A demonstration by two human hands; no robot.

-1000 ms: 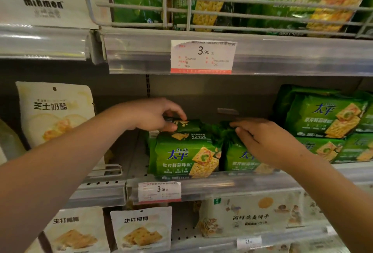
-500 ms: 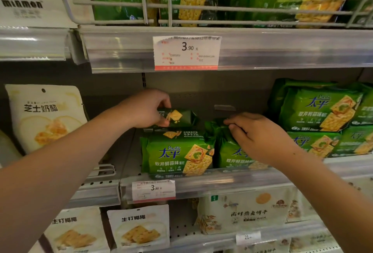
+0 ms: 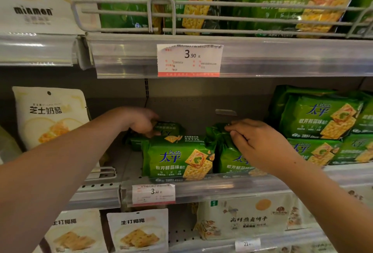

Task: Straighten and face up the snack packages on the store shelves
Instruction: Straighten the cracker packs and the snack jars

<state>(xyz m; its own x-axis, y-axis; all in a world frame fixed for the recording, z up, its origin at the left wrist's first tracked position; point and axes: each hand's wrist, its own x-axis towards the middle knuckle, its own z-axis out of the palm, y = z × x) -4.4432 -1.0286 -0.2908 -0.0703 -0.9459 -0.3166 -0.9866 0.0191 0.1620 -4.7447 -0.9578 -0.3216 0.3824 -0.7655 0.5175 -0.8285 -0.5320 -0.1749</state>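
Head view
Left hand: your left hand (image 3: 141, 122) reaches deep into the middle shelf (image 3: 222, 189), fingers curled round the rear green cracker pack (image 3: 169, 128), which lies behind and above the front pack.
Right hand: your right hand (image 3: 260, 143) pinches the crimped top corner of the right green cracker pack (image 3: 226, 151), fingertips (image 3: 232, 129) bent onto the foil.
Front pack: the front green cracker pack (image 3: 177, 161) stands between your hands, below your left hand and just left of your right, label facing you, touching the pinched pack.
Stacked packs: the stacked green cracker packs (image 3: 319, 121) sit to the right of your right hand, two layers high, faces out.
Cheese pouch: the white cheese snack pouch (image 3: 48, 115) stands upright left of your left forearm.
Price tag: the 3.90 price tag (image 3: 189, 60) hangs on the rail above both hands.
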